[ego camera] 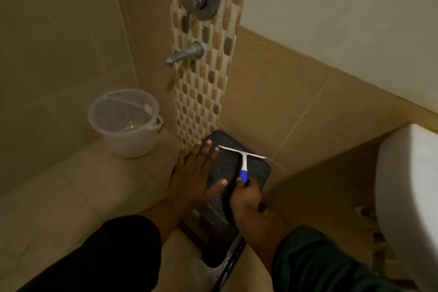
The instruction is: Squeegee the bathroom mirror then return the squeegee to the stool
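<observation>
Right hand (245, 197) closed around blue-handled white squeegee (243, 161) on dark textured plastic stool (256, 170), left hand (194, 173) flat, open, empty: risks sliding off if released crooked.

We are wearing dark clothing: a black sleeve (123, 242) pushed up our left forearm, a dark greenish sleeve (315, 256) on the right, and both hands bare.
</observation>
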